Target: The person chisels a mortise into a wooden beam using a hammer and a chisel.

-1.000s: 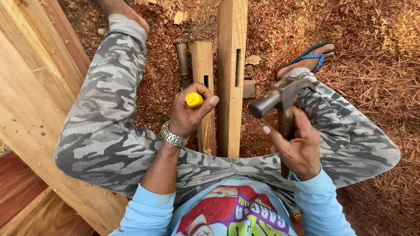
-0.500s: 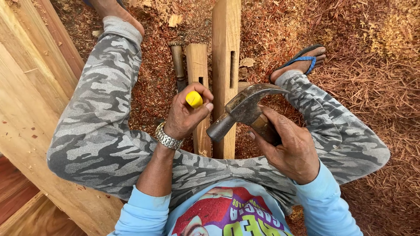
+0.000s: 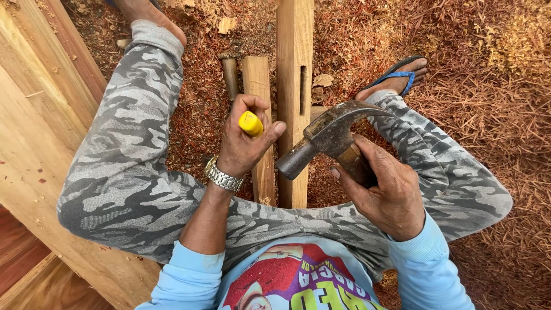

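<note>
The right hand (image 3: 390, 195) is gripping a hammer (image 3: 327, 138) close under its head, cocked beside the yellow-capped chisel (image 3: 251, 123) the left hand (image 3: 244, 143) is clasping upright against the mortised post (image 3: 294, 97), lying between the legs for steadiness.

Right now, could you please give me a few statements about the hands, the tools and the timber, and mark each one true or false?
1. The left hand grips a yellow-handled chisel. True.
2. The right hand holds a saw. False: it holds a claw hammer by the handle, close under the head.
3. The hammer's striking face points toward the chisel's yellow end. True.
4. The long wooden post has a narrow slot cut in it. True.
5. The ground is bare concrete. False: reddish wood shavings cover it.
6. The wristwatch is on the right wrist. False: it is on the left.
</note>
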